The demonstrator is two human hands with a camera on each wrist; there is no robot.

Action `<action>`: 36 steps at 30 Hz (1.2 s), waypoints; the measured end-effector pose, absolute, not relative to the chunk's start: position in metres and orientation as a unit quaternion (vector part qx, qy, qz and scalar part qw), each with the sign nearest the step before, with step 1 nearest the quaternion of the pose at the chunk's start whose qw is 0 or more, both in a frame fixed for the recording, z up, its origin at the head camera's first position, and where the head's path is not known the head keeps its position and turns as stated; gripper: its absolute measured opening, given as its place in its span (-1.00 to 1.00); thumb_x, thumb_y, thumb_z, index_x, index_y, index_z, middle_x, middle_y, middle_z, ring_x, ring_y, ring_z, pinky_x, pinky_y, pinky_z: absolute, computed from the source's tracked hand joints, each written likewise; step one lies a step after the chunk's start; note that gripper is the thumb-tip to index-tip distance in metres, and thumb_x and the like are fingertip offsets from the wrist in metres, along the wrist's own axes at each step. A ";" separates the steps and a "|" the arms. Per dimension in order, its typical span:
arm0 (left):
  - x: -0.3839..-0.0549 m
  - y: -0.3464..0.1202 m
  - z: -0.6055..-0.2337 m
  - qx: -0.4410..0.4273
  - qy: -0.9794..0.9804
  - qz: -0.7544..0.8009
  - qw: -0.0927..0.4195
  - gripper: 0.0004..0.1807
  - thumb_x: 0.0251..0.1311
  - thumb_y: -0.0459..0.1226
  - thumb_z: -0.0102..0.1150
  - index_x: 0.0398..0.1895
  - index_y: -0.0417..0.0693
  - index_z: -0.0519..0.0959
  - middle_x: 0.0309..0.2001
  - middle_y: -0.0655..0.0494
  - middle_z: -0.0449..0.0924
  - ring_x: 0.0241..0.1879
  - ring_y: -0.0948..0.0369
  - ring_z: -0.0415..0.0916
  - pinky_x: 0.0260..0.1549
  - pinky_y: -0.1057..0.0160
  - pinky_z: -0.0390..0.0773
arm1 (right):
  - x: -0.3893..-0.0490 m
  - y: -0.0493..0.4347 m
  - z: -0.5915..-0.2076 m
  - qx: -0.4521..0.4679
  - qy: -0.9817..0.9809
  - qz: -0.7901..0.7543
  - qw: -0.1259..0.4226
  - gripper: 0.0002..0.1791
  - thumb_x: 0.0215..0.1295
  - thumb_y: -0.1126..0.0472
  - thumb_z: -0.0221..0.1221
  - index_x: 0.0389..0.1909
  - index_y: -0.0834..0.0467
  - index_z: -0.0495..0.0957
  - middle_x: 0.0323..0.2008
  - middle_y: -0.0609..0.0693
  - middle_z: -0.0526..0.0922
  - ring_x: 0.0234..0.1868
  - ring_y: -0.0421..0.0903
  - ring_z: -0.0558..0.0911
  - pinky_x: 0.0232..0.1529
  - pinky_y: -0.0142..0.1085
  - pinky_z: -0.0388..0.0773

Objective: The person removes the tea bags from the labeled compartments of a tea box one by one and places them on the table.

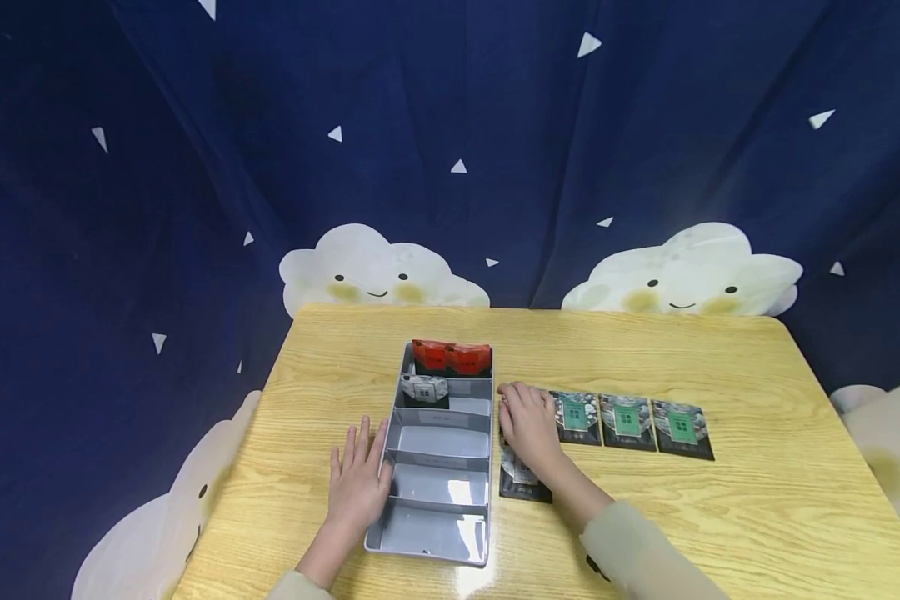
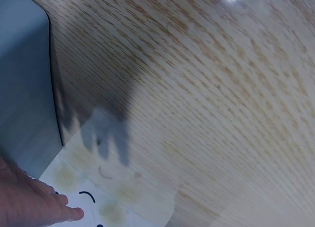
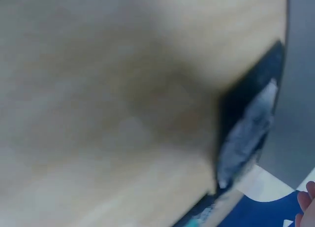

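A long grey divided tray lies on the table. My left hand rests along its left side, fingers spread, thumb at the rim; it also shows in the left wrist view's lower corner. Right of the tray, my right hand reaches over a black-and-silver packet, covering its upper part. The fingers bend slightly and grip nothing visible. In the right wrist view this packet lies beside the tray wall. Three green-labelled packets lie in a row right of that hand.
Two red packets stand in the tray's far compartment. A silver-and-black packet leans in the second one. Wooden table extends to the right. A dark blue curtain with cloud prints hangs behind.
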State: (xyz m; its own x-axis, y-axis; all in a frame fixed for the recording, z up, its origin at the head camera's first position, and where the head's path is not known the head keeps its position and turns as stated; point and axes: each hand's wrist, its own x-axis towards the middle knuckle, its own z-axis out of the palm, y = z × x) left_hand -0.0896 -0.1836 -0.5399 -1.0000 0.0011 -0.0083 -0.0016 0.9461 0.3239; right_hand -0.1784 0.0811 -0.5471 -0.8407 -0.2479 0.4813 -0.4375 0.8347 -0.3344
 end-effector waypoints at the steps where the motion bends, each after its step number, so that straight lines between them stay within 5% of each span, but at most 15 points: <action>1: -0.090 -0.184 -0.540 0.000 0.986 0.164 0.004 -0.37 0.25 -0.18 -0.17 0.42 0.03 0.05 0.42 -0.12 -0.11 0.38 -0.12 -0.20 0.25 -0.23 -0.17 | -0.182 0.078 -0.543 0.185 -0.933 0.222 0.212 -0.79 0.20 0.25 0.08 -0.13 0.14 0.51 -0.22 0.02 0.53 -0.15 0.03 0.47 -0.09 0.01 0.31; 19: -0.090 -0.183 -0.540 0.002 0.986 0.166 0.002 -0.37 0.25 -0.18 -0.16 0.41 0.02 0.05 0.42 -0.12 -0.12 0.38 -0.12 -0.21 0.25 -0.24 -0.17 | -0.220 0.009 -0.523 0.294 -0.931 0.176 0.125 -0.66 0.23 0.18 0.09 0.05 0.08 0.46 -0.09 -0.03 0.52 -0.05 -0.05 0.48 -0.04 -0.09 0.39; 36: -0.091 -0.184 -0.540 -0.001 0.986 0.164 -0.001 -0.37 0.24 -0.17 -0.16 0.41 0.04 0.07 0.42 -0.12 -0.10 0.38 -0.13 -0.19 0.25 -0.23 -0.17 | -0.224 -0.026 -0.525 0.287 -0.942 0.151 0.084 -0.67 0.24 0.18 0.09 0.04 0.06 0.48 -0.13 -0.06 0.50 -0.08 -0.08 0.44 -0.06 -0.16 0.34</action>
State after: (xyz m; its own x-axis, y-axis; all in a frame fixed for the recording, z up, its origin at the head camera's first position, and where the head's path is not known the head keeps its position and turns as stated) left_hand -0.0906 -0.1836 -0.5400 -1.0000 -0.0032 0.0022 -0.0023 0.9459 0.3244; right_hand -0.2238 -0.0262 -0.5248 -0.8206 -0.5163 0.2450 -0.5670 0.7892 -0.2361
